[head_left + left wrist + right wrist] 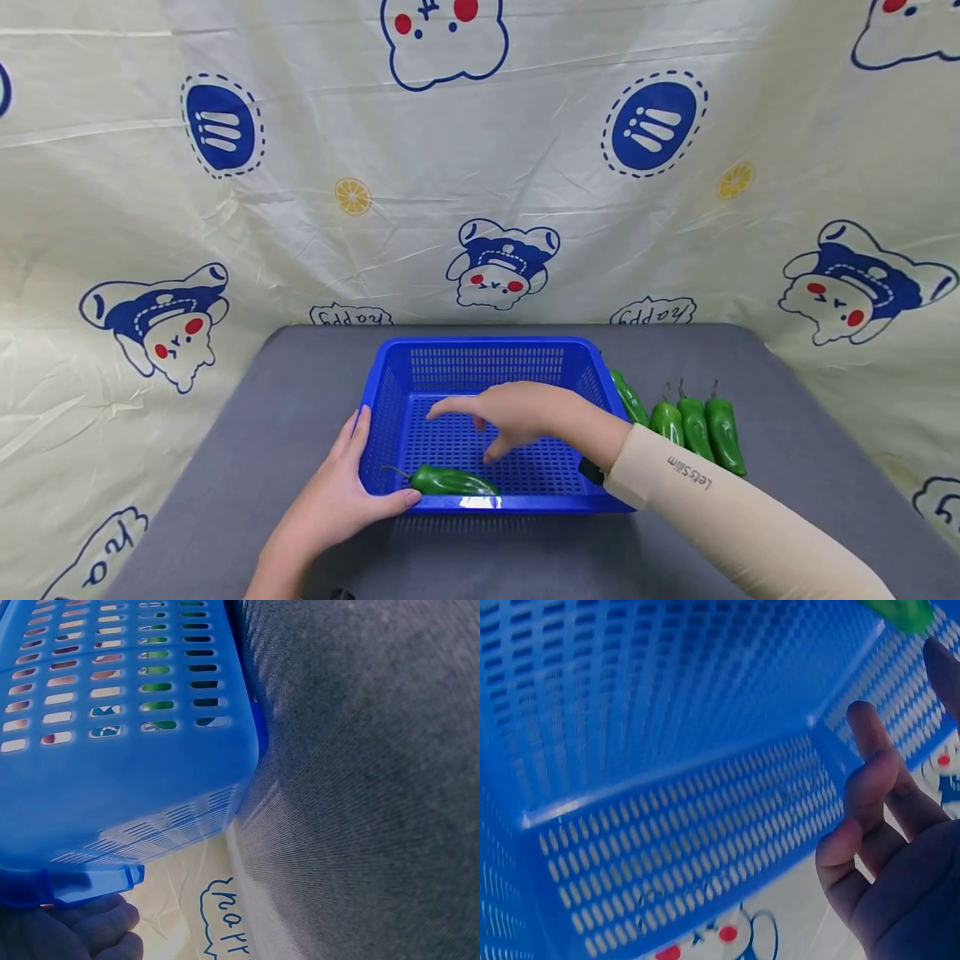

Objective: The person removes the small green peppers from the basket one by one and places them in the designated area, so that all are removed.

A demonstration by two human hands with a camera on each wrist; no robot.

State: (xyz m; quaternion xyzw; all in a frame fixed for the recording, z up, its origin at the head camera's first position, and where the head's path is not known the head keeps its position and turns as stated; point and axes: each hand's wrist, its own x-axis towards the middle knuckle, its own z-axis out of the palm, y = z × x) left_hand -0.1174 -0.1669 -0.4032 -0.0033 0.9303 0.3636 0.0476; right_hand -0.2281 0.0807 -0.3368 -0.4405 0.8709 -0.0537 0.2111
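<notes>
A blue plastic basket [480,343] with slotted walls stands on the grey table. My left hand [341,492] grips its near left corner, thumb on the front rim and fingers along the left side. In the left wrist view the fingers [105,926] curl at the basket's rim. One green pepper [450,481] lies inside along the front wall, stem to the left. Over the basket's inside hovers my right hand [517,410], fingers spread and loosely bent, holding nothing. The right wrist view shows its fingers [870,780] apart, with the basket floor and walls beyond.
Several green peppers [696,427] lie on the table right of the basket, stems pointing away, partly behind the right forearm. The grey table [247,467] reaches back to a cream printed curtain [300,250].
</notes>
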